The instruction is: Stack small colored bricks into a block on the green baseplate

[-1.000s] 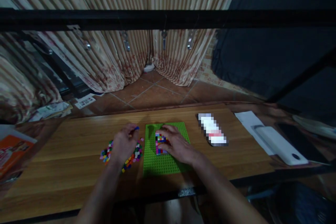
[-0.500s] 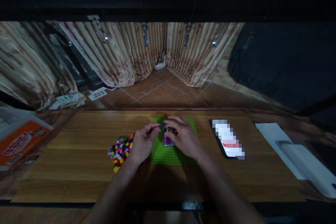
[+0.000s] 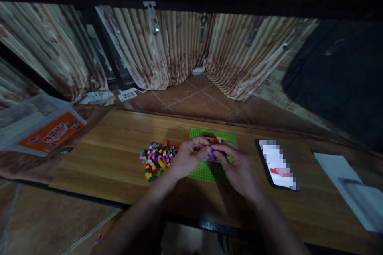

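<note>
My left hand (image 3: 190, 158) and my right hand (image 3: 241, 169) meet fingertip to fingertip over a green studded baseplate (image 3: 206, 173). Between their pinched thumbs and forefingers is a small blue toy brick (image 3: 213, 150). Just behind and below the fingers, a block of coloured bricks (image 3: 212, 139) with red, yellow and white parts stands on the baseplate, partly hidden by my hands. To the left of my left hand lies a pile of loose, many-coloured bricks (image 3: 158, 159), its right edge close to that hand.
A phone (image 3: 278, 165) with a lit, blurred screen lies right of the baseplate on the wooden table (image 3: 104, 155). White sheet-like items (image 3: 341, 175) are at the far right. A clear plastic box (image 3: 44, 127) with an orange label stands at the left. Curtains hang behind.
My right hand has come off the block of bricks and joined my left hand at the blue brick. The view has turned, so the table sits tilted.
</note>
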The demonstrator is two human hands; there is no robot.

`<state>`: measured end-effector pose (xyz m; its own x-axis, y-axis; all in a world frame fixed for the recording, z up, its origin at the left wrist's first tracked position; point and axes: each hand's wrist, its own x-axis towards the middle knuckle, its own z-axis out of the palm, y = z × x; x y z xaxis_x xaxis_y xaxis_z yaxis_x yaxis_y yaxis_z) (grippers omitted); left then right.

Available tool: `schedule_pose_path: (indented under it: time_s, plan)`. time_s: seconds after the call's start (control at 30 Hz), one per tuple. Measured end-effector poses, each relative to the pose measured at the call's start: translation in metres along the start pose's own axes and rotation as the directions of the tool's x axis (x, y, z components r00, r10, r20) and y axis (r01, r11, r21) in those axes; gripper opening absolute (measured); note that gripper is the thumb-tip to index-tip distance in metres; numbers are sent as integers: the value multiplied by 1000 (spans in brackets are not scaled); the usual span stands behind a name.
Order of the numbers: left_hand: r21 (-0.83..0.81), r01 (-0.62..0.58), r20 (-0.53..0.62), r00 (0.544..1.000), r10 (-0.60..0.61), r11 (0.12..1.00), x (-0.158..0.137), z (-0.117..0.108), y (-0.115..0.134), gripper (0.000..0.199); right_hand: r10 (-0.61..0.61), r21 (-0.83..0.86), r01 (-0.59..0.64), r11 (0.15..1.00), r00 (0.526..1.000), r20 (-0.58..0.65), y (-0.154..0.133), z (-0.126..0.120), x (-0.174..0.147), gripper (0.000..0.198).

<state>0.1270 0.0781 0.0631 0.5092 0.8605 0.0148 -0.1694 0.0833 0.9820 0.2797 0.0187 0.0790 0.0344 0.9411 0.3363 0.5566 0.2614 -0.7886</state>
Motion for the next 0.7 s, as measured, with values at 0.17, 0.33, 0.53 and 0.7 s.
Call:
schedule_pose_path:
  time_s: [0.17,0.33,0.53,0.7]
  plan:
    - [74,-37,-145,988,47,997,3,-4,-1,17,185,-34,-199,979,952,-243,28,-34,-9,20]
    - [154,2,-356,933,53,988,10,-18,-7,9,302,-10,-312,950,925,-233,48,-52,-16,22]
    - [299,32,-318,946,68,954,11,-14,-21,9,315,-37,-318,947,946,-72,45,-40,-21,19]
    - [405,23,-298,948,109,914,13,-14,-26,11,289,-77,-289,954,957,-10,40,-27,-18,16]
